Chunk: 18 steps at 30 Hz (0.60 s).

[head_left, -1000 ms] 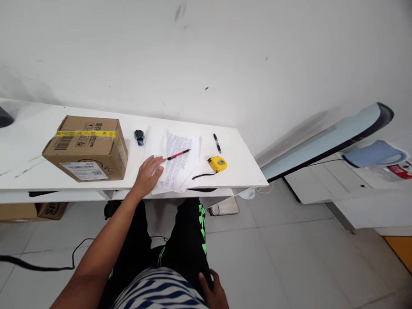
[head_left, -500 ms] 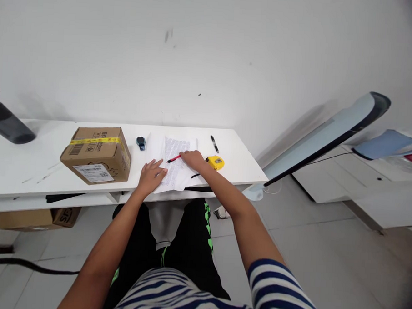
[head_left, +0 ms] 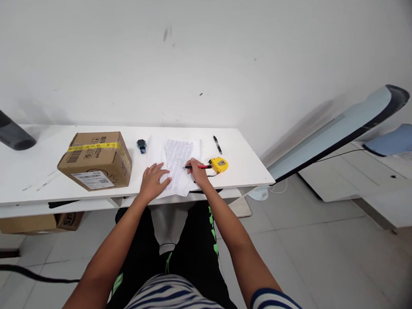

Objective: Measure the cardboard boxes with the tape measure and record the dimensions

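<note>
A sheet of paper (head_left: 179,155) covered in lines of writing lies on the white table near its front edge. My left hand (head_left: 153,182) rests flat on its lower left side, fingers spread. In my right hand (head_left: 196,173) is a red and black pen (head_left: 204,166), its tip pointing left at the paper's right half; whether the tip touches cannot be made out. Close by on the right sits a yellow tape measure (head_left: 219,164), with a black pen (head_left: 218,144) behind it. A dark blue wristwatch (head_left: 141,145) lies left of the paper.
A taped cardboard box (head_left: 95,161) stands on the table (head_left: 249,168) to the left, with a dark bottle (head_left: 9,127) farther left. Another carton (head_left: 41,222) is below. An ironing-board-like panel (head_left: 336,133) leans against the wall at right.
My right hand has shifted lower and turned the pen round: its tip now points left with the red end to the right. My left hand stays on the paper. The view has moved slightly.
</note>
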{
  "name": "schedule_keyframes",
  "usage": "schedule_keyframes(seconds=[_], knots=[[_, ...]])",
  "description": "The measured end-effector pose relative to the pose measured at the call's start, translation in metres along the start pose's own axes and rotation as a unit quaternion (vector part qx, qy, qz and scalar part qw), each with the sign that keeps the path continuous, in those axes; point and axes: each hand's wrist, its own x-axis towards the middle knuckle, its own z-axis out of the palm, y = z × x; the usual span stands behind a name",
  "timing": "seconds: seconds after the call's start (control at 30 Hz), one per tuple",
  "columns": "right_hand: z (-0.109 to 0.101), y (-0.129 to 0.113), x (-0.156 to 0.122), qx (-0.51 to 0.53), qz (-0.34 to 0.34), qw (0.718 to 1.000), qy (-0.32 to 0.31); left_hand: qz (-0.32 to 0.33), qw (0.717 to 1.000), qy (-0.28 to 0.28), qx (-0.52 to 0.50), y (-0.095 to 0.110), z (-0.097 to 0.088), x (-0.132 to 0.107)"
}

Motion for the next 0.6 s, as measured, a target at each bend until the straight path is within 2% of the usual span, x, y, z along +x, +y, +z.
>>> schedule_keyframes(seconds=[0.2,0.6], knots=[[0.0007,0.0022,0.0037,-0.063,-0.020,0.998,0.021,0.006,1.000,0.013,0.003,0.0010,0.0019,0.0009],[0.0031,0.0078,0.0047,-0.063,-0.007,0.998,0.010,0.000,1.000,0.017,0.004,0.0002,0.0026,-0.0001]])
